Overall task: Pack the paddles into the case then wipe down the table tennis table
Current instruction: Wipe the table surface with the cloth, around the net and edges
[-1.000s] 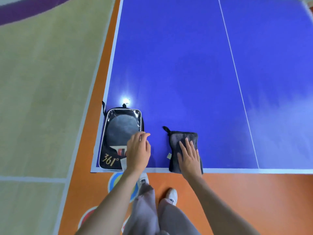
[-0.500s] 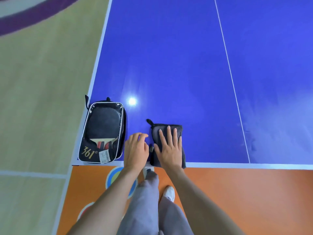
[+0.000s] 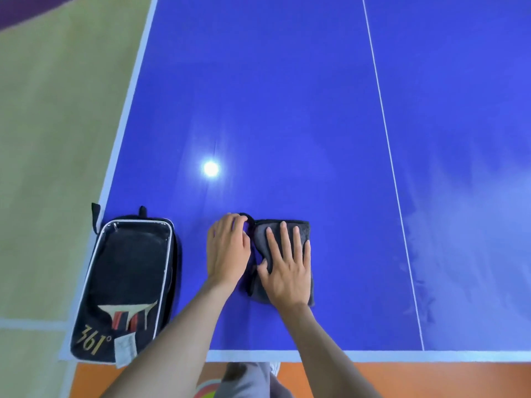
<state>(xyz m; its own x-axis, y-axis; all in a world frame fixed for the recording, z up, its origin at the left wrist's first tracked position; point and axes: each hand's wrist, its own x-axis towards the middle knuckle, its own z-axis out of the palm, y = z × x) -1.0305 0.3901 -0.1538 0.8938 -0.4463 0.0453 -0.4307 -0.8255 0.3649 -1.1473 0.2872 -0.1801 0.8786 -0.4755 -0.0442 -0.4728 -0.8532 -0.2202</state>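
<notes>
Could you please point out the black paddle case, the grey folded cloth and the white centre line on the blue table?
Black paddle case (image 3: 126,271): head view, clear window.
Grey folded cloth (image 3: 260,235): head view, top-left part.
White centre line (image 3: 386,139): head view, mid-stretch.

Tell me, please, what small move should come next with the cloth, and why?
Probably start pushing the grey cloth forward across the blue table. The paddles already lie in the case at the left corner, the right hand lies flat on the cloth, and the left hand rests at its loop.
</notes>
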